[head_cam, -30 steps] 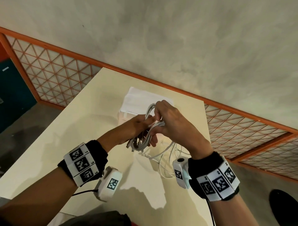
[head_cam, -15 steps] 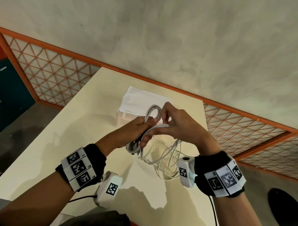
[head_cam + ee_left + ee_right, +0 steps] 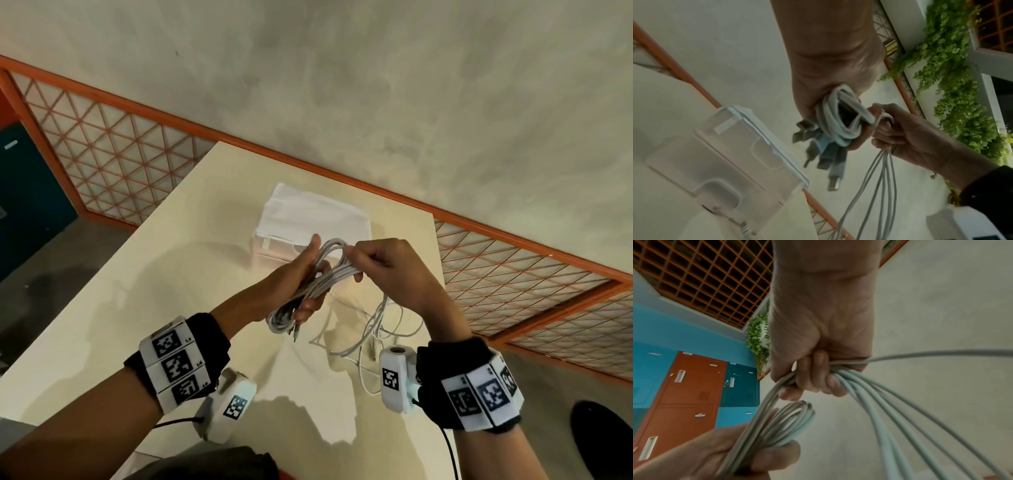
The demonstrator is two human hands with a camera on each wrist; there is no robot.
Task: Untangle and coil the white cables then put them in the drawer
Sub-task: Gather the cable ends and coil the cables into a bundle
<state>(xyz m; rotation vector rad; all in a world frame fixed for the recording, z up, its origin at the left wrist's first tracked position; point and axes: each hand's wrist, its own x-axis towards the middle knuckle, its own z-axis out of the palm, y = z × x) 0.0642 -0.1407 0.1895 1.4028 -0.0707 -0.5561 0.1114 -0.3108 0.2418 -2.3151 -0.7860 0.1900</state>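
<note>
A bundle of white cables (image 3: pixel 322 277) is held above the cream table (image 3: pixel 137 291). My left hand (image 3: pixel 301 277) grips the coiled loops (image 3: pixel 840 116), and several plug ends (image 3: pixel 826 155) hang below its fingers. My right hand (image 3: pixel 387 263) pinches the loose strands (image 3: pixel 869 386) beside the coil. The uncoiled lengths (image 3: pixel 373 325) trail down from it onto the table. The small white drawer unit (image 3: pixel 308 222) stands just behind both hands; its translucent front (image 3: pixel 731 155) looks closed in the left wrist view.
The table's right edge (image 3: pixel 442 274) lies close to my right hand. An orange lattice railing (image 3: pixel 113 150) runs behind the table and along the right. Lockers (image 3: pixel 686 395) and hanging plants (image 3: pixel 953 81) stand in the background.
My right hand has pulled the strands out to the right, away from the left hand. The coil in the left hand now shows as a longer loop, and both hands sit slightly lower.
</note>
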